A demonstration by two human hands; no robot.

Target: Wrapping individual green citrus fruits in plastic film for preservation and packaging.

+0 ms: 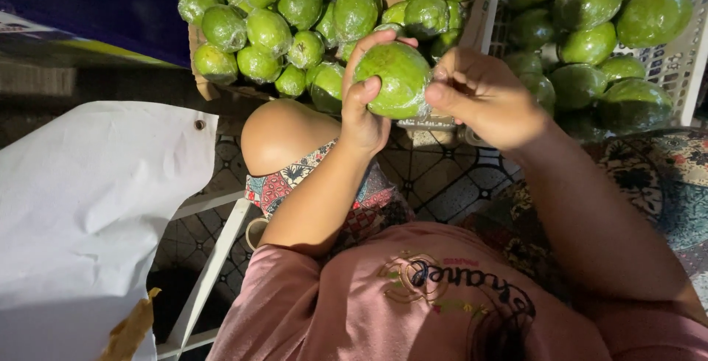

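— Fruit in hand: one green wrapped fruit (398,81), glossy with clear film, held up in front of the two containers. Orientation?

— Long axis runs roughly left to right, tilted a little, the narrower end toward the right hand. Which end carries the stem, cannot tell.

— Hands?

— Left hand (363,106) curled around the fruit's left side, thumb over the top, fingers half closed on it. Right hand (483,95) closed at the fruit's right end, fingertips pinching the film there.

— Containers?

— Cardboard box (198,44) at upper left, piled full of green fruits, most with the same shiny film. White plastic crate (682,66) at upper right, holding darker green fruits, heaped toward its left wall. The held fruit sits just before the box's near right corner, between the two.

— Surroundings?

— Bare knee (280,132) under the left forearm, patterned shorts, pink shirt (413,294). White sheet (81,206) lies at left over patterned floor tiles (442,176).
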